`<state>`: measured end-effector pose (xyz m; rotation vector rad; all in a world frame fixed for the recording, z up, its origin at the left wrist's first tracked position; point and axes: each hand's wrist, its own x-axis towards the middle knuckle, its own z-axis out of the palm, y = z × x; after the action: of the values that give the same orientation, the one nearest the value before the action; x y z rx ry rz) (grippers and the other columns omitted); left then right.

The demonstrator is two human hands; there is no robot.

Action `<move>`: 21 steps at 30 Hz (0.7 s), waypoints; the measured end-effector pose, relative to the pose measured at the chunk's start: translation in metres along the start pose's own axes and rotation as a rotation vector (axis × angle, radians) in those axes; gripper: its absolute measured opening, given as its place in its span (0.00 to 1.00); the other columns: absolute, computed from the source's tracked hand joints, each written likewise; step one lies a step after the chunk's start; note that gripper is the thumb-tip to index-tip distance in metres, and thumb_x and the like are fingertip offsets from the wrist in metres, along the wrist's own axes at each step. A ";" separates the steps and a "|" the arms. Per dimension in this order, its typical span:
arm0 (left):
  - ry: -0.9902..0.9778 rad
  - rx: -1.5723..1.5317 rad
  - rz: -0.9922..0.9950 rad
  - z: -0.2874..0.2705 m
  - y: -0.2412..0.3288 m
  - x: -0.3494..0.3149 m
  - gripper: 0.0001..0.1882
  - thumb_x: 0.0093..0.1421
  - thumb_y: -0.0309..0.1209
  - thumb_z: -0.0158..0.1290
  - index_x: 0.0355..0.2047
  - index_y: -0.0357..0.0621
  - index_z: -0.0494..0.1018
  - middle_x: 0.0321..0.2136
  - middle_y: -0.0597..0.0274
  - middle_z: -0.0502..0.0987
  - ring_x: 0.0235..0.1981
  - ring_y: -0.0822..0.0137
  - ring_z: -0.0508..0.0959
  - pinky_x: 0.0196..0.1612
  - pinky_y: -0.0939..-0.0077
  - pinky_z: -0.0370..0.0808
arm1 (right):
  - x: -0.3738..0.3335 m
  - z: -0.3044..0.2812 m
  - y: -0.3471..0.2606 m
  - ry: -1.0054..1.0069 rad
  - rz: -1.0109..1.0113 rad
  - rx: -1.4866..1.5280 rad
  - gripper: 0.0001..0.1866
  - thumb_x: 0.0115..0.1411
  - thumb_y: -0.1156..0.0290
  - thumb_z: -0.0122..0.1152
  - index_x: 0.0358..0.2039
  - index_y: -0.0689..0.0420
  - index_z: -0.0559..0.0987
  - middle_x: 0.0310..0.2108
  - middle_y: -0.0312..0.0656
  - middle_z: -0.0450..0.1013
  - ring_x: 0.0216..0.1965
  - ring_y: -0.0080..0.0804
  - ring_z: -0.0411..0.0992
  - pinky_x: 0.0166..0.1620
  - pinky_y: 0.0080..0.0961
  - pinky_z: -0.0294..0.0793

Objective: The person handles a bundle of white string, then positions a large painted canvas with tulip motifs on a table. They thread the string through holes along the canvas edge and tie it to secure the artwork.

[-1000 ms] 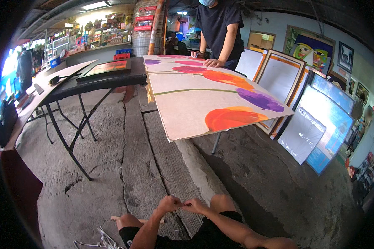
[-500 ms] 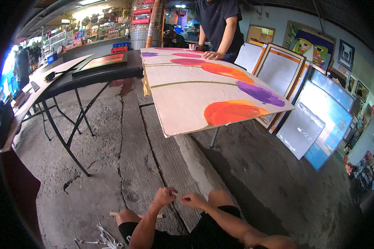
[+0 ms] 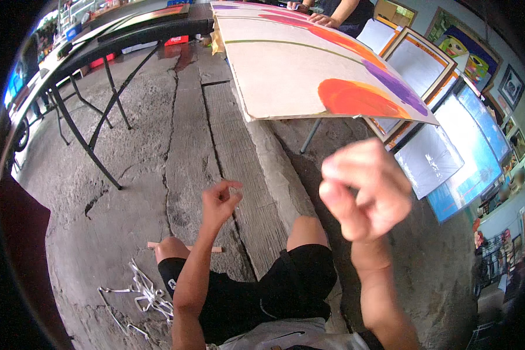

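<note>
The right hand (image 3: 370, 192) is curled in close and the left hand (image 3: 218, 204) loosely pinched near the left knee (image 3: 170, 248), though I cannot tell whether either grips anything, and steady motion clear of the painting (image 3: 280, 70), far and slightly right, should serve best.

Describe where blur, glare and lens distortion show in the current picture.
Head view: the raised right hand looks softly blurred; head view: white glints mark the shiny grey panel; head view: the black table bends toward the dark, rounded rim.
</note>
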<state>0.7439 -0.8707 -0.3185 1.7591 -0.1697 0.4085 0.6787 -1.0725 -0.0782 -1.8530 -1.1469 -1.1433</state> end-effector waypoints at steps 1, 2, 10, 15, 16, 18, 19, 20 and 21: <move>0.033 -0.102 0.007 -0.001 0.029 0.004 0.10 0.47 0.28 0.59 0.32 0.42 0.78 0.11 0.78 0.55 0.14 0.83 0.53 0.17 0.83 0.51 | 0.015 0.000 0.001 0.014 -0.072 -0.071 0.04 0.47 0.75 0.63 0.24 0.62 0.78 0.25 0.44 0.74 0.28 0.34 0.73 0.33 0.26 0.71; 0.059 -0.171 0.075 0.003 0.062 0.012 0.10 0.48 0.30 0.59 0.32 0.42 0.78 0.11 0.79 0.55 0.14 0.83 0.53 0.17 0.84 0.50 | 0.032 -0.007 0.003 -0.049 -0.135 -0.183 0.05 0.46 0.76 0.63 0.25 0.63 0.79 0.27 0.44 0.74 0.29 0.35 0.73 0.34 0.26 0.71; 0.017 -0.664 0.317 -0.013 0.187 0.036 0.11 0.57 0.29 0.56 0.38 0.35 0.76 0.14 0.81 0.63 0.16 0.87 0.56 0.19 0.89 0.48 | 0.063 0.008 0.022 -0.314 -0.211 -0.132 0.06 0.48 0.80 0.63 0.29 0.64 0.79 0.28 0.43 0.74 0.29 0.29 0.74 0.33 0.20 0.72; 0.062 -0.777 0.304 -0.009 0.196 0.037 0.10 0.57 0.26 0.56 0.37 0.32 0.75 0.16 0.78 0.68 0.17 0.88 0.60 0.20 0.92 0.52 | 0.064 0.011 0.020 -0.343 -0.206 -0.168 0.05 0.48 0.82 0.62 0.28 0.64 0.79 0.27 0.42 0.73 0.29 0.27 0.74 0.30 0.19 0.72; 0.065 -0.780 0.314 -0.009 0.196 0.038 0.10 0.57 0.26 0.57 0.36 0.32 0.75 0.17 0.77 0.68 0.18 0.88 0.61 0.20 0.93 0.52 | 0.066 0.011 0.020 -0.355 -0.219 -0.188 0.05 0.48 0.82 0.62 0.28 0.64 0.79 0.27 0.41 0.73 0.28 0.27 0.74 0.30 0.19 0.72; 0.062 -0.803 0.349 -0.008 0.195 0.040 0.09 0.56 0.25 0.57 0.36 0.31 0.75 0.18 0.76 0.70 0.18 0.88 0.62 0.21 0.93 0.53 | 0.067 0.012 0.019 -0.346 -0.220 -0.189 0.05 0.48 0.83 0.62 0.28 0.64 0.79 0.27 0.41 0.73 0.28 0.27 0.73 0.30 0.18 0.72; 0.060 -0.813 0.366 -0.007 0.196 0.041 0.09 0.56 0.25 0.57 0.35 0.31 0.75 0.18 0.76 0.70 0.18 0.88 0.62 0.21 0.93 0.54 | 0.068 0.012 0.019 -0.346 -0.224 -0.196 0.05 0.49 0.83 0.62 0.28 0.65 0.79 0.26 0.41 0.73 0.28 0.27 0.73 0.30 0.18 0.72; 0.073 -0.825 0.364 -0.007 0.197 0.041 0.09 0.56 0.25 0.57 0.35 0.31 0.75 0.18 0.75 0.70 0.18 0.88 0.62 0.21 0.94 0.54 | 0.069 0.012 0.020 -0.347 -0.227 -0.203 0.04 0.49 0.83 0.61 0.28 0.65 0.79 0.26 0.41 0.73 0.28 0.27 0.73 0.30 0.18 0.72; 0.086 -0.837 0.361 -0.005 0.200 0.041 0.09 0.56 0.25 0.56 0.35 0.31 0.75 0.18 0.75 0.71 0.18 0.88 0.63 0.21 0.94 0.54 | 0.070 0.011 0.020 -0.354 -0.233 -0.218 0.04 0.49 0.83 0.61 0.28 0.65 0.78 0.26 0.41 0.73 0.28 0.26 0.73 0.30 0.18 0.72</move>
<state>0.7150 -0.9071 -0.1195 0.8817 -0.5201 0.5685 0.7171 -1.0479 -0.0204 -2.1966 -1.5196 -1.1315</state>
